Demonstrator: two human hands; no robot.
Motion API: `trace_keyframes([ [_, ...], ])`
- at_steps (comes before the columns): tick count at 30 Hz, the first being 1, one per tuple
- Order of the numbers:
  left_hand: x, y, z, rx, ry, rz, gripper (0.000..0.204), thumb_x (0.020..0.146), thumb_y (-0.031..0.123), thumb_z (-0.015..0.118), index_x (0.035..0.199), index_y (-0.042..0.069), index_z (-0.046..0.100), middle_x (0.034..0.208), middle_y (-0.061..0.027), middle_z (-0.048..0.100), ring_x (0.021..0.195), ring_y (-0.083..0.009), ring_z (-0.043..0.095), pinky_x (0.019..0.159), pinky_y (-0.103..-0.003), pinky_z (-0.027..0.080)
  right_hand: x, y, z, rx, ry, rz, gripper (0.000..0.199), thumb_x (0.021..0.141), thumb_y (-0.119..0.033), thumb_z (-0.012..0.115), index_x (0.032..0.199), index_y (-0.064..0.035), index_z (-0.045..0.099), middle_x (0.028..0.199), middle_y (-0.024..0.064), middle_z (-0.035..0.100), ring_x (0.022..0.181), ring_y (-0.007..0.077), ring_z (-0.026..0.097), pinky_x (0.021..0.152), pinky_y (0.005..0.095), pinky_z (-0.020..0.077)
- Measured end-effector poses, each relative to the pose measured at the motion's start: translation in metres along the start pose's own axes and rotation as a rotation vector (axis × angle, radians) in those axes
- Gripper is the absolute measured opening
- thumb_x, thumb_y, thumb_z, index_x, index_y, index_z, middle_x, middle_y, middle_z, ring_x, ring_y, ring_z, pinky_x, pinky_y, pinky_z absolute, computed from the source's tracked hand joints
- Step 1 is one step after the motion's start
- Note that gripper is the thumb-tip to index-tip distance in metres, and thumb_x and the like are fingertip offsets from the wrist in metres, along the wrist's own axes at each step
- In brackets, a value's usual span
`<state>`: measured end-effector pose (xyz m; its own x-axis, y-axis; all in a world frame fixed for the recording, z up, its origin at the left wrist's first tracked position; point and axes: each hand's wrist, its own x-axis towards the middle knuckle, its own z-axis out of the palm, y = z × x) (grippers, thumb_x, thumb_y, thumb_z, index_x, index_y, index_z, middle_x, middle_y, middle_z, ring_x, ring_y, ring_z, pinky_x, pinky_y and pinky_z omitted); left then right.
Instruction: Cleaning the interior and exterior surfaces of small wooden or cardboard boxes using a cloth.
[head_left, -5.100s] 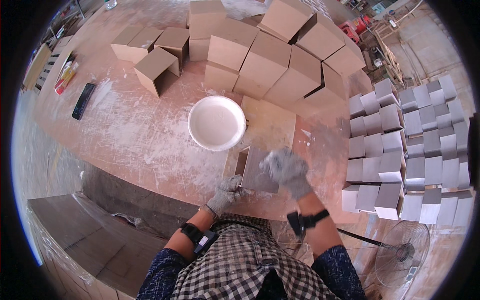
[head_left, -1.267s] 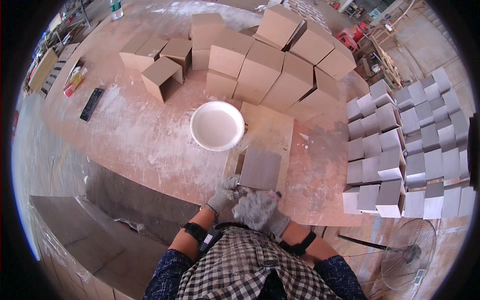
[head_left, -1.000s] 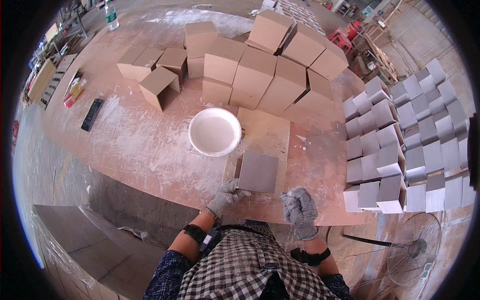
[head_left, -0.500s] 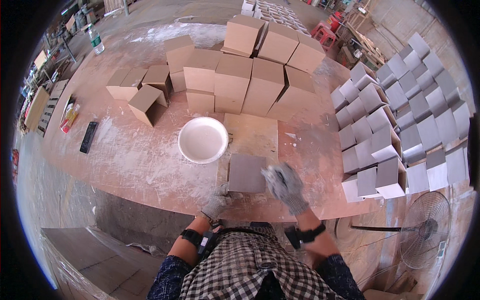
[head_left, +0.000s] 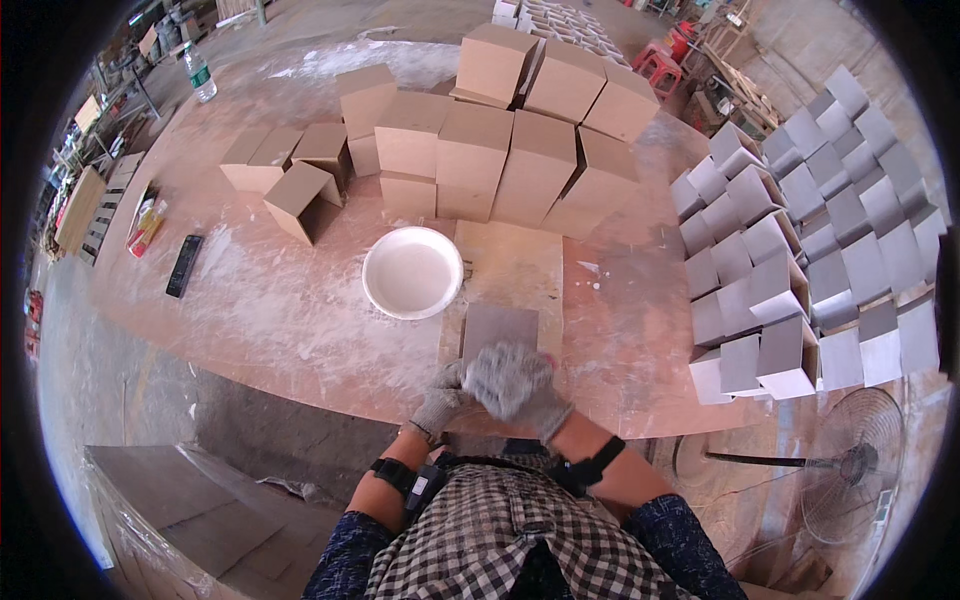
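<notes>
A small grey-topped box (head_left: pixel 498 328) stands on a thin tan board (head_left: pixel 545 262) near the table's front edge. At its near left corner is my left hand (head_left: pixel 440 405), in a grey knit glove, with the fingers bent against the box. My right hand (head_left: pixel 512 384), gloved alike, lies across the near part of the box top with its fingers curled together. Anything held in it is hidden. Just beyond the box, to the left, a white bowl (head_left: pixel 413 273) holds a pale, whitish substance.
Brown boxes (head_left: pixel 470 150) are stacked at the back, with several smaller ones (head_left: pixel 302 200) to their left. Rows of grey boxes (head_left: pixel 785 345) stand on the right. A black remote (head_left: pixel 184 266) and a plastic bottle (head_left: pixel 199 75) lie farther left. A fan (head_left: pixel 852 462) stands at lower right.
My right hand has swung from the box's right side leftward and nearer, onto the near part of its top. My left hand remains at the near left corner.
</notes>
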<state>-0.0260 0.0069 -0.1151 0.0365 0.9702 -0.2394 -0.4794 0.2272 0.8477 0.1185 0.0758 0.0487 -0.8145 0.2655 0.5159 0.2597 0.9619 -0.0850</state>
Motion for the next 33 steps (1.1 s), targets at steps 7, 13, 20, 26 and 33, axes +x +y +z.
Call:
trace_keyframes([
  [7,-0.006,0.04,0.019,0.399,-0.049,0.179,0.03,0.082,0.005,0.07,0.111,0.004,0.063,0.104,-0.0016,0.065,0.096,-0.0115,0.057,0.085,-0.029,0.047,-0.036,-0.031,-0.054,0.516,0.134,0.378,0.01,0.092,-0.017,0.057,0.096,-0.0086,0.061,0.087,0.0068,0.062,0.073,0.0212,0.059,0.065,0.0352,0.0488],
  [13,-0.002,0.04,0.02,0.382,-0.051,0.21,0.03,0.083,0.009,0.072,0.11,0.003,0.062,0.102,-0.0021,0.067,0.094,-0.012,0.058,0.082,-0.03,0.049,-0.085,-0.028,-0.076,1.327,0.459,1.221,0.017,0.099,-0.018,0.05,0.1,-0.0039,0.059,0.08,0.002,0.061,0.053,0.0051,0.049,0.042,0.0211,0.0407],
  [20,-0.009,0.07,0.034,0.292,0.028,0.051,0.032,0.084,0.011,0.071,0.114,0.002,0.061,0.105,-0.003,0.066,0.096,-0.0126,0.058,0.085,-0.029,0.047,-0.101,-0.027,-0.065,1.251,0.744,1.265,0.016,0.095,-0.019,0.058,0.096,-0.0039,0.061,0.08,0.0026,0.062,0.05,0.0067,0.048,0.041,0.022,0.0398],
  [26,-0.017,0.149,0.082,0.322,-0.03,0.148,0.031,0.089,0.016,0.065,0.115,-0.001,0.061,0.108,-0.004,0.066,0.098,-0.0148,0.058,0.088,-0.028,0.046,-0.111,-0.009,-0.065,1.239,0.751,1.194,0.012,0.096,-0.018,0.057,0.095,-0.0059,0.06,0.08,0.0022,0.062,0.051,0.006,0.048,0.041,0.0206,0.0395],
  [33,0.025,0.13,0.069,0.092,-0.031,-0.078,0.036,0.09,0.023,0.065,0.116,-0.002,0.06,0.108,-0.006,0.064,0.099,-0.015,0.059,0.088,-0.029,0.046,-0.07,0.011,-0.071,1.299,0.48,1.281,0.006,0.096,-0.013,0.055,0.093,-0.0081,0.058,0.078,0.0019,0.061,0.049,0.0053,0.049,0.038,0.0197,0.0379],
])
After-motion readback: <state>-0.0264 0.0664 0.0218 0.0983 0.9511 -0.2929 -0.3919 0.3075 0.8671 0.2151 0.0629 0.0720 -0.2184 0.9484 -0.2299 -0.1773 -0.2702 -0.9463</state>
